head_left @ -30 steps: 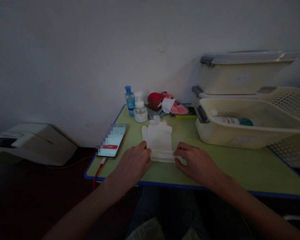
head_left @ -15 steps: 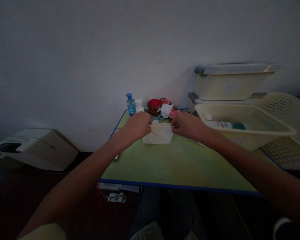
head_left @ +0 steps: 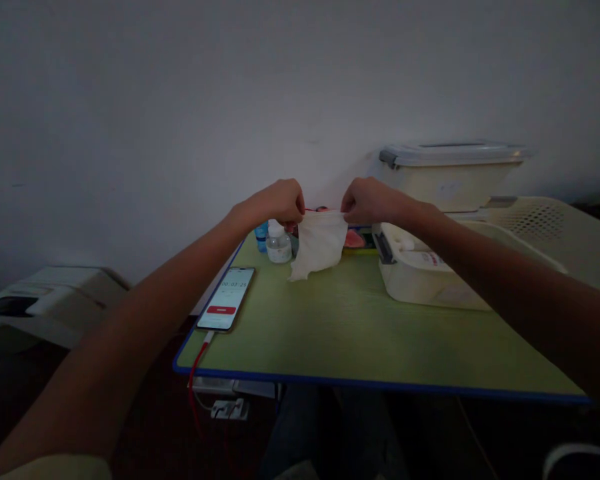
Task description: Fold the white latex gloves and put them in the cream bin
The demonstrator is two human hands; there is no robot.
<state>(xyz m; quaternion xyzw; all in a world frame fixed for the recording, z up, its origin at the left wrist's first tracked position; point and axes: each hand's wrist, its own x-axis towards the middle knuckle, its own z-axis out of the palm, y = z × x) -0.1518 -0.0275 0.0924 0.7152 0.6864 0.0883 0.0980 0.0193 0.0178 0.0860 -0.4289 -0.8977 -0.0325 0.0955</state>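
A thin white cloth hangs between my two hands above the table's far part, its lower edge uneven and lowest at the left. My left hand pinches its upper left corner, fingers closed. At the upper right corner, my right hand grips it the same way. Whether it is cotton or tissue I cannot tell. Behind the cloth, pink fabric shows in part; most of the things back there are hidden by it.
Left on the green table lies a phone with a red cable over the edge. A small clear bottle and a blue bottle stand behind it. Cream bins and a lidded box occupy the right.
Both hands have risen with the white cloth, which now hangs further down and has a slanted lower edge. The view has shifted, and the phone is now in plain sight.
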